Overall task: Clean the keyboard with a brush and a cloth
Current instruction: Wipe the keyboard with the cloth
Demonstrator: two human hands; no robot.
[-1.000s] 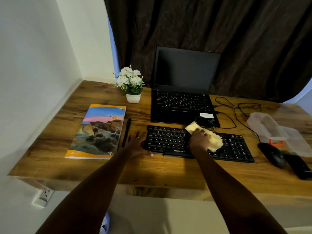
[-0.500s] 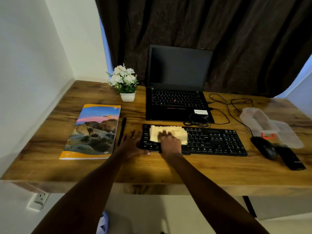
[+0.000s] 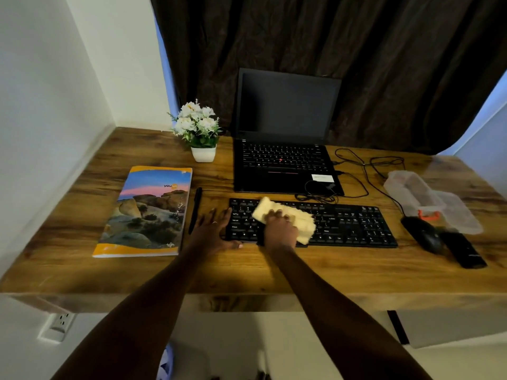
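Note:
A black external keyboard (image 3: 354,223) lies on the wooden desk (image 3: 82,182) in front of an open laptop. A pale yellow cloth (image 3: 297,218) is spread over the keyboard's left-middle keys. My right hand (image 3: 279,229) presses down on the cloth with its fingers curled over it. My left hand (image 3: 212,231) rests flat with spread fingers against the keyboard's left end, thumb along its front edge. No brush can be made out with certainty.
The open black laptop (image 3: 282,157) stands behind the keyboard with cables (image 3: 356,171) to its right. A potted white flower (image 3: 199,130), a colourful book (image 3: 148,212) and a black pen (image 3: 195,209) are at left. A mouse (image 3: 424,234), a black device (image 3: 463,249) and a clear plastic container (image 3: 428,200) are at right.
My right hand swept the cloth from the keyboard's middle to its left end, then back a little toward the middle. My left hand stayed at the keyboard's left end.

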